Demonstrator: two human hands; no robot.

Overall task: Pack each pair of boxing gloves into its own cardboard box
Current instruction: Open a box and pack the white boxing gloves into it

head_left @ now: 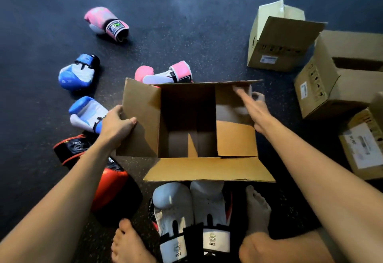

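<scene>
Across the whole view spreads a dark, speckled floor point(186, 24) with a dull rubbery look, and everything lies directly on it. At its middle stands an open cardboard box point(207, 169) with all four flaps up or out and its bare bottom showing. Three more cardboard boxes point(269, 51) are crowded together at the right edge.

Loose boxing gloves ring the open box. A white pair point(174, 206) lies side by side just in front of its near flap, between the person's bare feet point(257, 206). A red-and-black pair point(109, 184) is under the left forearm, and a blue pair point(76, 74) is further left. One pink glove point(161, 74) is right behind the box and the other pink glove point(103, 20) is well apart.

The left hand point(116, 124) grips the left flap, its fingers curled over the edge. The right hand point(255, 107) is at the right flap with its fingers stretched out. It is blurred, so I cannot tell whether it has hold of the flap.
</scene>
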